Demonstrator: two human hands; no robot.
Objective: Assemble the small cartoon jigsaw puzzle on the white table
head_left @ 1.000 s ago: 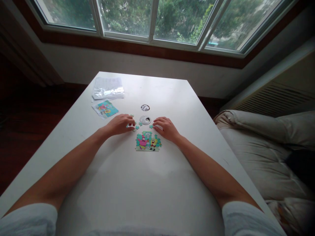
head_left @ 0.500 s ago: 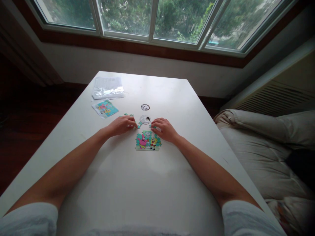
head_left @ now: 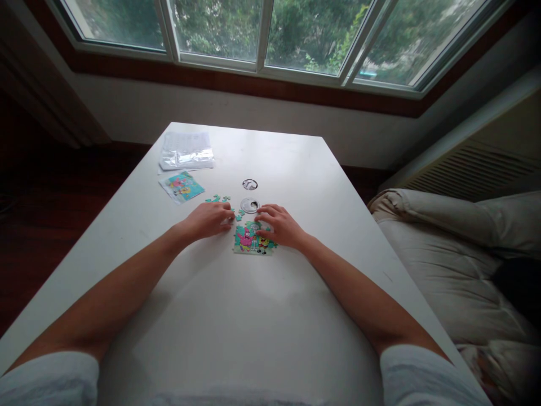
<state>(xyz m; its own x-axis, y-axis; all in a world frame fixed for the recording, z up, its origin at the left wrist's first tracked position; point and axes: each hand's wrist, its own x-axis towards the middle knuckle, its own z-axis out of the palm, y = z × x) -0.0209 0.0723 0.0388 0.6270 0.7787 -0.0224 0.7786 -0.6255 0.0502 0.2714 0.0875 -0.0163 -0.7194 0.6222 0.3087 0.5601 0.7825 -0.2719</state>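
Head view: note joined puzzle [head_left: 245, 241] partly under nearer right fingers [head_left: 270, 211], extending toward bench's [head_left: 253, 321] left edge. Right loosely parted, left fingers [head_left: 224, 213] curled; holds unclear.

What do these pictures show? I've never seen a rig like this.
There's no machine here: a person works with two bare hands, and every picture comes from one camera on the head, looking forward and down. On the white table lie a partly joined puzzle, loose pieces, a picture card, a clear bag and two round things. The left hand is by the pieces, the right hand over the puzzle's right side. Whether either holds a piece, I can't tell.
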